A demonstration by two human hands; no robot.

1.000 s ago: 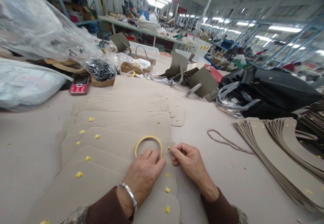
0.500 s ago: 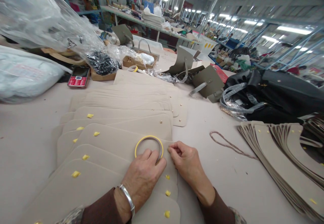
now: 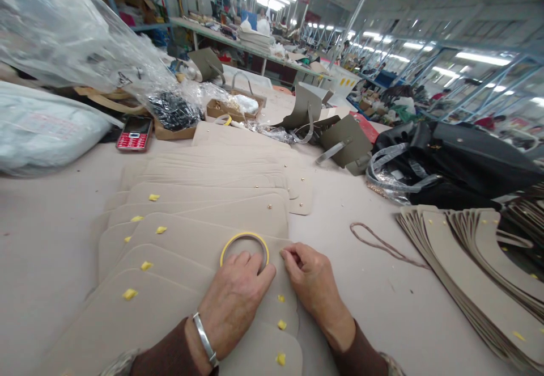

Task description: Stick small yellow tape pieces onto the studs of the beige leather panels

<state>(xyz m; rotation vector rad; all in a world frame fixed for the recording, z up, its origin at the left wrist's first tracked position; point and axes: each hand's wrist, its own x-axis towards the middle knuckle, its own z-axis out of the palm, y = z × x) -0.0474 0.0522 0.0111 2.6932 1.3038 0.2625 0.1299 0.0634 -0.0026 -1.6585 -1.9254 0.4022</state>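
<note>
My left hand [image 3: 236, 299], with a silver bangle on the wrist, is closed around the near side of a roll of yellow tape [image 3: 245, 234]. The roll is held over overlapping beige bag panels [image 3: 193, 237] that fan out across the table. Small yellow tape bits [image 3: 161, 230] stick to several panels near both ends, and gold studs [image 3: 270, 206] show on some farther ones. At the right edge of one panel, my right hand [image 3: 312, 277] has thumb and fingers pinched together. Whatever sits between those fingertips is hidden.
To the right lie a brown cord loop [image 3: 382, 244], a stack of curved beige strips [image 3: 459, 268] and black bags [image 3: 471, 155]. Farther back are olive bag pieces [image 3: 346, 140], an open cardboard box [image 3: 238, 112] and a red-keyed phone [image 3: 134, 134]. Plastic-wrapped bundles [image 3: 46, 129] fill the left.
My left hand has shifted slightly left with the tape roll, widening the gap to my right hand. My right hand stays pinched at the panel's edge. The view has tilted a little.
</note>
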